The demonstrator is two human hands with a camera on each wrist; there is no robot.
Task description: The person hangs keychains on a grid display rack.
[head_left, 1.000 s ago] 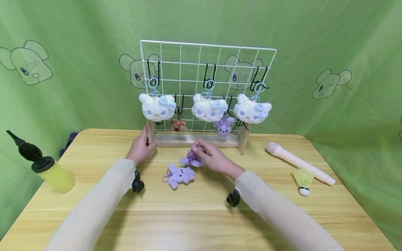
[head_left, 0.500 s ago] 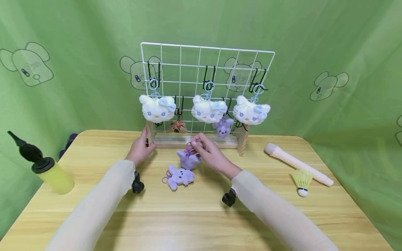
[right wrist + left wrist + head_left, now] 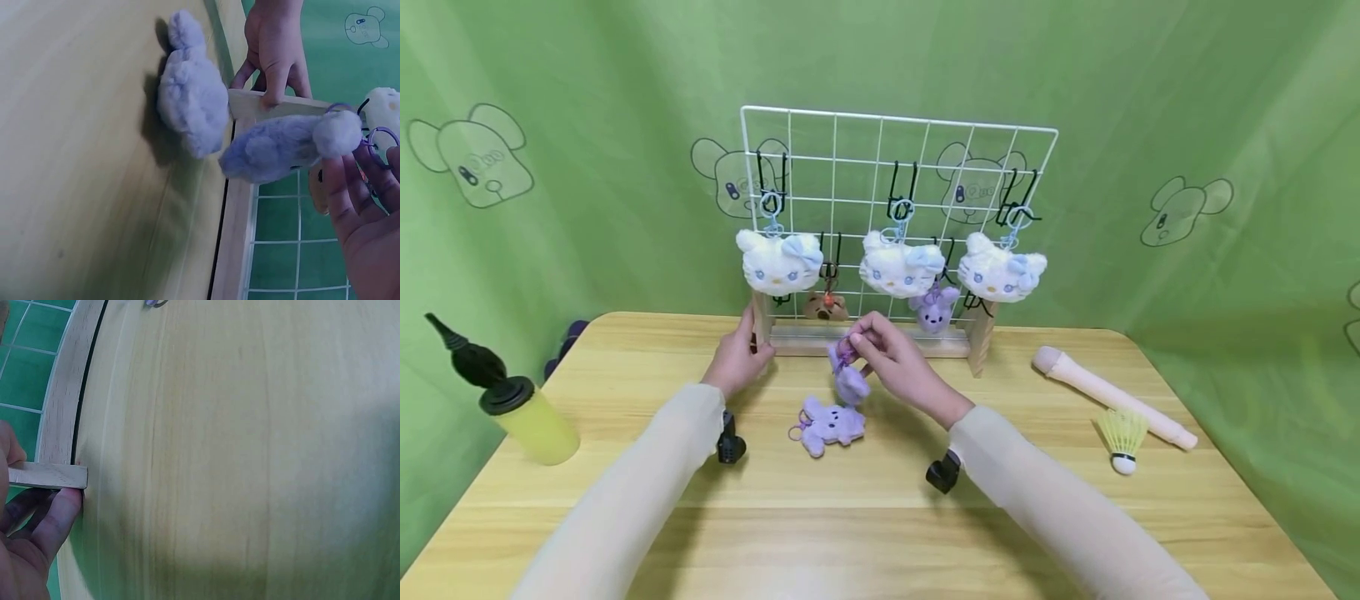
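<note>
My left hand grips the left wooden foot of a white wire grid rack, with fingers on both sides of the wood. My right hand pinches the purple ring of a purple plush keychain, which hangs just above the table in front of the rack. A second purple plush keychain lies on the table below it, its ring to the left. Three white cat-face plush keychains hang from black hooks on the rack. Lower down hang a brown plush keychain and another purple one.
A yellow hand pump with a black nozzle stands at the table's left. On the right lie a pale pink microphone and a yellow shuttlecock. A green curtain hangs behind the table.
My right hand has lifted the purple plush keychain by its ring and shifted slightly left; the plush now dangles and has turned. The left hand stays on the rack's foot.
</note>
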